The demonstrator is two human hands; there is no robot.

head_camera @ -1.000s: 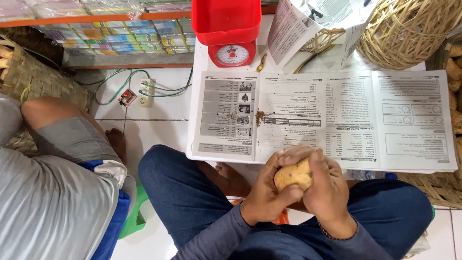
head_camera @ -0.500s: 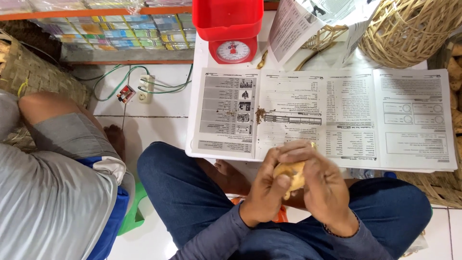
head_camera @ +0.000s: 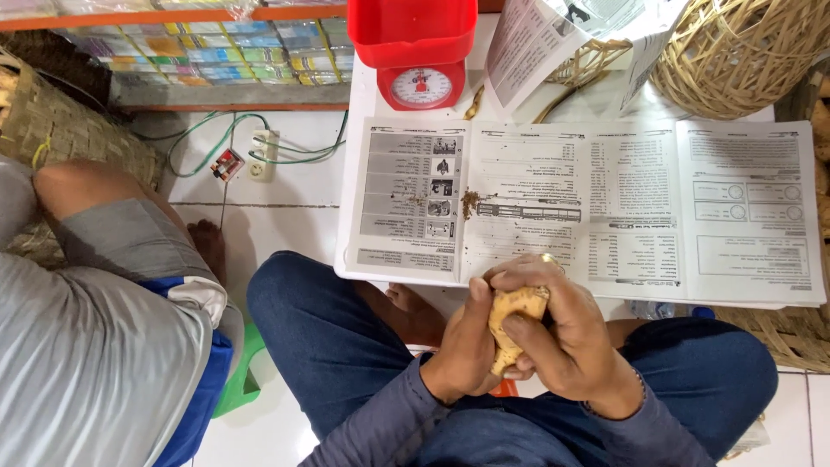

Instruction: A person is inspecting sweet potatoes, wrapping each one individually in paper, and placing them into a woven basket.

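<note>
Both my hands hold one pale yellow-brown potato (head_camera: 512, 322) above my lap, just in front of the low white table's near edge. My left hand (head_camera: 462, 346) cups it from the left and below. My right hand (head_camera: 562, 333) wraps it from the right, thumb pressed across its front and a ring on one finger. The potato stands roughly upright between the palms and is partly hidden by my fingers. My legs in dark blue trousers (head_camera: 320, 337) are crossed under it.
An open printed paper sheet (head_camera: 588, 207) covers the white table (head_camera: 363, 173), with a small pile of brown crumbs (head_camera: 469, 201). A red kitchen scale (head_camera: 418, 52) stands behind; woven baskets (head_camera: 735, 52) at right. Another person (head_camera: 95, 329) sits at left near a power strip (head_camera: 261, 156).
The potato has been turned in my hands from lying sideways to standing more upright, and my right fingers have closed further over it. My hands stay in about the same place.
</note>
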